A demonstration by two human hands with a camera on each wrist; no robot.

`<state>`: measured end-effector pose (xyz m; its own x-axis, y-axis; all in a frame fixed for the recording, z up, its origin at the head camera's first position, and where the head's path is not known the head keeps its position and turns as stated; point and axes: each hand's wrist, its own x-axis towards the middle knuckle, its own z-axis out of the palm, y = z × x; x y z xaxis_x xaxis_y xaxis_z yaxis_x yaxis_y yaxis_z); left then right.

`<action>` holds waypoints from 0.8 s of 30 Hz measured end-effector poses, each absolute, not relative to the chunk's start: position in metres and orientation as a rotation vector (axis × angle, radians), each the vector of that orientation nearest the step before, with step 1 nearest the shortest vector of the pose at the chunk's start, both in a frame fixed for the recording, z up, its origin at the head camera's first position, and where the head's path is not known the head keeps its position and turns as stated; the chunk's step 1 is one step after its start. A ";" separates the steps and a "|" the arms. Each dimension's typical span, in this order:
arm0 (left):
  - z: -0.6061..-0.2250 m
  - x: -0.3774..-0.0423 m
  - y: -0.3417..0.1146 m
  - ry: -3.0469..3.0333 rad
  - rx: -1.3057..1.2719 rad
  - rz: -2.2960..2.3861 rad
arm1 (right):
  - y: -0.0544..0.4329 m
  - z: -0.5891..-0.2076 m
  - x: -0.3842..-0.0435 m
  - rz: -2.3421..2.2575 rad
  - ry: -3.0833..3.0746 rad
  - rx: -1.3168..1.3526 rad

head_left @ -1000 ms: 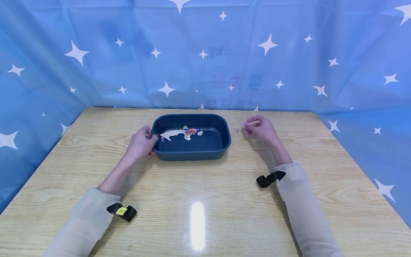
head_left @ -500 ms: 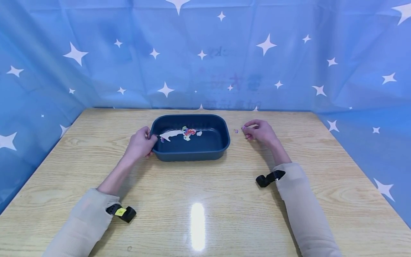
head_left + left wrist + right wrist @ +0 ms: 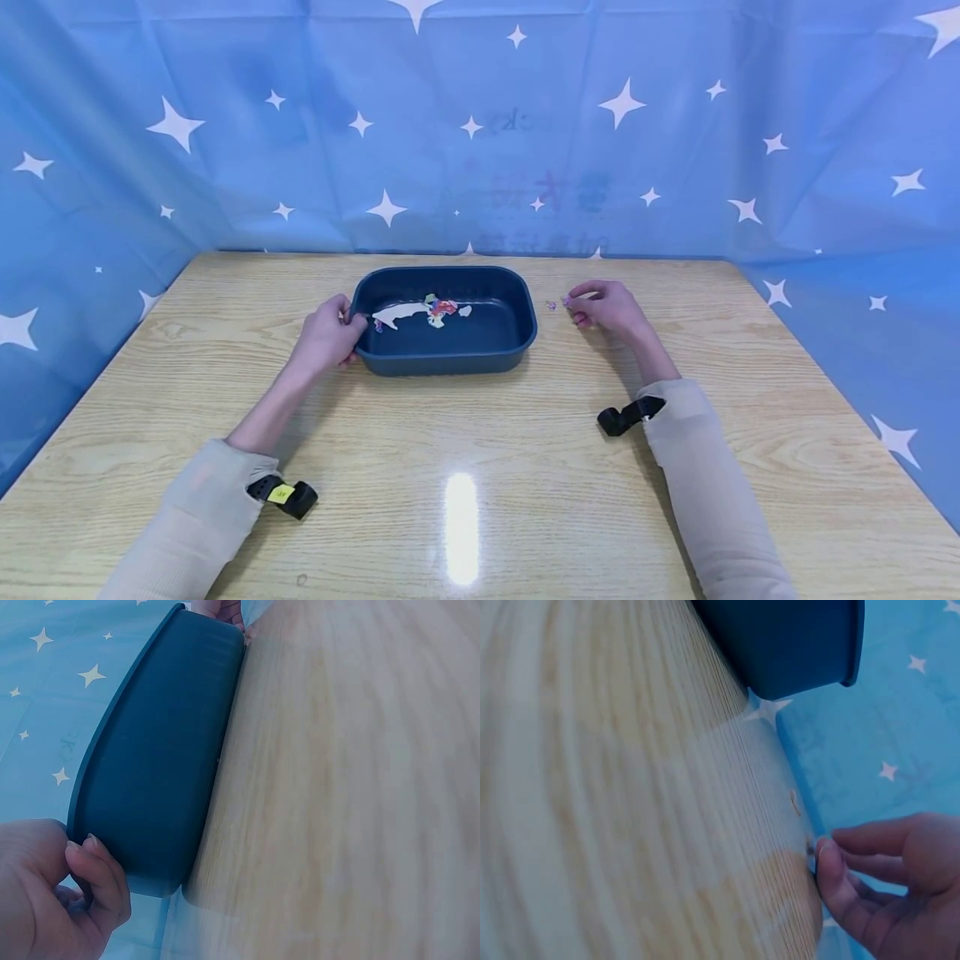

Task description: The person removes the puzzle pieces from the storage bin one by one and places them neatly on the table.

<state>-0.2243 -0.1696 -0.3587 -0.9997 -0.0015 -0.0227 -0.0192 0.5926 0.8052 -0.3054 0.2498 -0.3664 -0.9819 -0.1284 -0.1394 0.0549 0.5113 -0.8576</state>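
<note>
A dark blue plastic basin (image 3: 442, 364) stands on the table's far half. My left hand (image 3: 330, 335) grips its left end, thumb over the rim and fingers curled against the outside wall, as the left wrist view also shows. To the basin's right, my right hand (image 3: 609, 308) pinches a tiny pink-purple scrap (image 3: 566, 302) down at the tabletop, thumb and forefinger close together. Another small purplish scrap (image 3: 552, 306) lies between that hand and the basin. Inside the basin are a long white torn piece (image 3: 401, 312), a red and multicoloured piece (image 3: 444, 307) and a small white bit (image 3: 466, 311).
The wood-grain table (image 3: 375, 467) reaches back to a blue curtain (image 3: 465, 167) with white stars. Black wrist cameras sit on both forearms, one by the left sleeve (image 3: 198, 517) and one by the right sleeve (image 3: 712, 492).
My right hand has lowered slightly, bringing the pink-purple scrap down to the tabletop beside the other scrap. The left hand and the basin have stayed in place.
</note>
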 end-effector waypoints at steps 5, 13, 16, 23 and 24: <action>-0.359 -0.224 -0.170 2.785 -0.020 1.406 | 0.248 -0.364 -0.305 -1.477 2.553 -0.056; -0.358 -0.224 -0.170 2.796 -0.021 1.401 | 0.243 -0.355 -0.303 -1.523 2.594 -0.121; -0.358 -0.224 -0.170 2.795 -0.023 1.400 | 0.238 -0.348 -0.301 -1.555 2.623 -0.177; -0.358 -0.225 -0.169 2.793 -0.025 1.400 | 0.223 -0.335 -0.296 -1.594 2.662 -0.268; -0.358 -0.225 -0.169 2.793 -0.025 1.400 | 0.221 -0.334 -0.296 -1.600 2.668 -0.281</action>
<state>-0.2248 -0.1693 -0.3580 -0.9997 -0.0063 -0.0230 -0.0222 0.5983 0.8010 -0.2956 0.2208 -0.3336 -0.9837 -0.1630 0.0762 -0.1440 0.4591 -0.8766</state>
